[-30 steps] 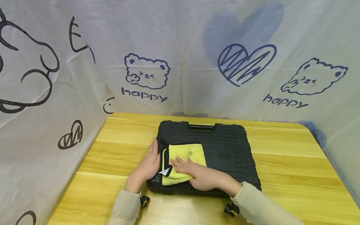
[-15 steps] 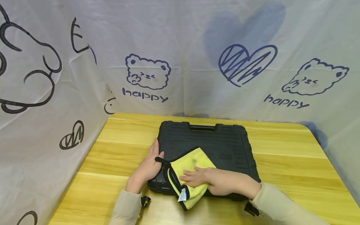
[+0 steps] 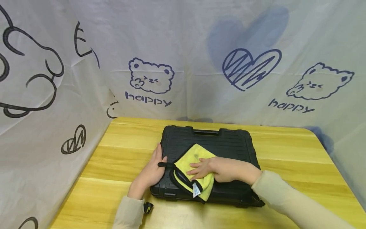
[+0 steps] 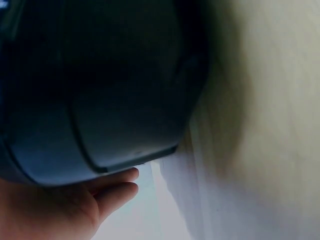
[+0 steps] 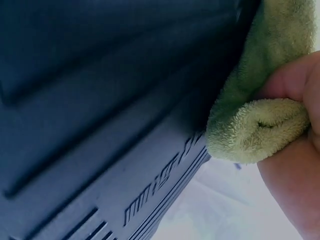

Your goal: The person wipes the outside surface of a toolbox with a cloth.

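A closed black plastic carrying case lies flat on the table, its handle at the far side. On its lid is a folded yellow cloth with black edging, a white tag and a black loop; one corner hangs over the case's front edge. My right hand presses on the cloth, fingers spread in the head view. From the right wrist, a rolled fold of the cloth sits gripped between thumb and fingers. My left hand rests along the case's left side with straight fingers, its thumb near the loop.
The wood-patterned table extends around the case on all sides. White curtains with drawn bears and hearts stand behind and on both sides. A small black strap piece shows by the left sleeve.
My right hand has moved the cloth rightward and turned it, first down past the front edge, then slightly back up. The case's left strip is uncovered. My left hand stays at the side.
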Available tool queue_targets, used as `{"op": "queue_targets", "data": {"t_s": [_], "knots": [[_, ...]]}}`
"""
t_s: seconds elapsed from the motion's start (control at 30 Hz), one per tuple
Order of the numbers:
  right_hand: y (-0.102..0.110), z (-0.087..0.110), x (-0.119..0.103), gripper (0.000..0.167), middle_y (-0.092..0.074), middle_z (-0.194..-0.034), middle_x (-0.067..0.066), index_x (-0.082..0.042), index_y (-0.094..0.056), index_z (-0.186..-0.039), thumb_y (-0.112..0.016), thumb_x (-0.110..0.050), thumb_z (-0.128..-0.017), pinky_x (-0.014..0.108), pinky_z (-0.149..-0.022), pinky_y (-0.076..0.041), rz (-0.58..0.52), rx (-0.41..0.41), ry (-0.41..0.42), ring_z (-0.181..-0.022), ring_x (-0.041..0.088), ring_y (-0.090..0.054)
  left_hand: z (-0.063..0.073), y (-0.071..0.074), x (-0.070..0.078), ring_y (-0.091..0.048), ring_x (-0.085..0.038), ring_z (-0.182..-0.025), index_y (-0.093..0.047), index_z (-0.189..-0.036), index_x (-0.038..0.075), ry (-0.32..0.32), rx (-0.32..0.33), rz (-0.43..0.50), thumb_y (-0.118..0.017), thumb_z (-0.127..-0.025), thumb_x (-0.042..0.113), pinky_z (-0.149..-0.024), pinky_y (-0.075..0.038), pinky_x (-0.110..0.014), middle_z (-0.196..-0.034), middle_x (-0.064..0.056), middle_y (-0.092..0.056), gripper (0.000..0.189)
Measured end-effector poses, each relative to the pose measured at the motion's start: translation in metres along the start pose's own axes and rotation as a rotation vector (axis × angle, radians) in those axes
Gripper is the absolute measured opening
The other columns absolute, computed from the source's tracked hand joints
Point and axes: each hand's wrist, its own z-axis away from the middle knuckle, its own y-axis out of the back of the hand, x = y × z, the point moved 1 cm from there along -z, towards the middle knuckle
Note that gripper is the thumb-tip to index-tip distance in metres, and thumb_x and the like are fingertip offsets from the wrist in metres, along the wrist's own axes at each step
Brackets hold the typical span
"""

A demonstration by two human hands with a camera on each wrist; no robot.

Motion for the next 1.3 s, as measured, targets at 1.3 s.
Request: {"op": "queue_targets", "data": {"t_s": [1.3], "knots": [[0.031,0.010,0.072,0.083,-0.044,-0.152,0.002,-0.011,-0.052,-0.145,-0.037,0.028,-0.074,0.056,-0.113,-0.027,0.198,0.244,-0.243,-0.145,0.030,-0.031,0.001,-0.001,0.001,-0.005,-0.034,-0.150,0.011,-0.156,0.001,-0.015,0.032,0.014,-0.029,-0.110,0.029,-0.118,-0.018,-0.052,-0.164,-0.021,0.003,0.067]]}}
